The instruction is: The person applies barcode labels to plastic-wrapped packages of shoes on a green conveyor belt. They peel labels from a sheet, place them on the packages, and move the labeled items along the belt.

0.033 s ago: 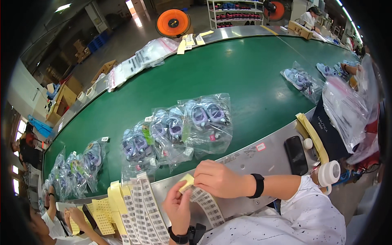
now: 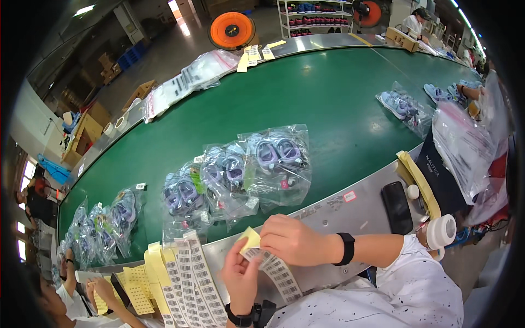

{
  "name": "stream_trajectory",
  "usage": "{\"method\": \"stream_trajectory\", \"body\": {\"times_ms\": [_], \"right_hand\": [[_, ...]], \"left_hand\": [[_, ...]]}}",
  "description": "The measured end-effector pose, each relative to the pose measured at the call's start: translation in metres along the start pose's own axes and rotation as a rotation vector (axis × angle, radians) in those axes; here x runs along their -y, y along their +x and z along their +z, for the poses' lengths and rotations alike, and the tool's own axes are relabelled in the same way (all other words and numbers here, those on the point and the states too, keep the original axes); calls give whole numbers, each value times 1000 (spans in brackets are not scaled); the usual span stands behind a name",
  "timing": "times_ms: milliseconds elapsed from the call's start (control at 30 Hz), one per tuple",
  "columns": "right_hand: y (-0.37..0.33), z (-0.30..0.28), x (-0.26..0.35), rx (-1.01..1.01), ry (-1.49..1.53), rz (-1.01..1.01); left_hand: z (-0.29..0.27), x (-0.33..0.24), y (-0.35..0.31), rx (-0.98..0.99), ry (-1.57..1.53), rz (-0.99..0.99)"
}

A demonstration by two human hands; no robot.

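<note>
Both hands pinch the upper end of a strip of barcode labels [image 2: 283,280], whose yellow backing curls up between them. My left hand [image 2: 241,276] grips its left edge with thumb and fingers. My right hand [image 2: 292,240] is closed on the strip from the right, fingertips hidden behind it. Below, the strip hangs down over the metal ledge [image 2: 322,229] toward my white clothing. More long barcode label strips [image 2: 188,281] lie to the left of my left hand. Just beyond the hands, clear bags of blue and purple shoes [image 2: 276,158] rest on the green belt [image 2: 350,120].
To the right are a black phone [image 2: 396,208], a white-lidded container [image 2: 441,230] and clear plastic bags [image 2: 462,147]. A co-worker's hand [image 2: 104,290] holds yellow sheets at lower left. More bagged shoes [image 2: 123,210] lie at left on the belt. An orange fan [image 2: 232,31] stands beyond.
My left hand has shifted slightly to the right. The strip's yellow end has tilted, and more of its printed face shows. The bagged shoes have not moved.
</note>
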State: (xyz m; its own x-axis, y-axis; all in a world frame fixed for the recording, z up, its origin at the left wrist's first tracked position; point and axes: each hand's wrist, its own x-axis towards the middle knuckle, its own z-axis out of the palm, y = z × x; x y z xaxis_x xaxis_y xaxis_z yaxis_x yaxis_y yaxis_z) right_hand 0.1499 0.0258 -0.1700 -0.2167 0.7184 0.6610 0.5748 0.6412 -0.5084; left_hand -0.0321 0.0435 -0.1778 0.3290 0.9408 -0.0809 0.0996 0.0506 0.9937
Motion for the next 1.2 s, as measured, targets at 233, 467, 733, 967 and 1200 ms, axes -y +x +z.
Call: {"method": "stream_trajectory", "body": {"times_ms": [233,467,733,967,1200], "right_hand": [[37,-73,-16,-211,87,232],[24,-142,-243,-470,193,911],[13,-113,-326,-246,242,1285],[7,-84,-343,-228,-198,1116],[25,-83,-311,104,-572,1086]], "left_hand": [[-2,24,13,18,-116,-62],[3,74,27,-69,-143,-49],[6,77,22,-102,-152,-42],[12,77,21,-132,-116,-34],[13,75,21,-113,3,-15]]}}
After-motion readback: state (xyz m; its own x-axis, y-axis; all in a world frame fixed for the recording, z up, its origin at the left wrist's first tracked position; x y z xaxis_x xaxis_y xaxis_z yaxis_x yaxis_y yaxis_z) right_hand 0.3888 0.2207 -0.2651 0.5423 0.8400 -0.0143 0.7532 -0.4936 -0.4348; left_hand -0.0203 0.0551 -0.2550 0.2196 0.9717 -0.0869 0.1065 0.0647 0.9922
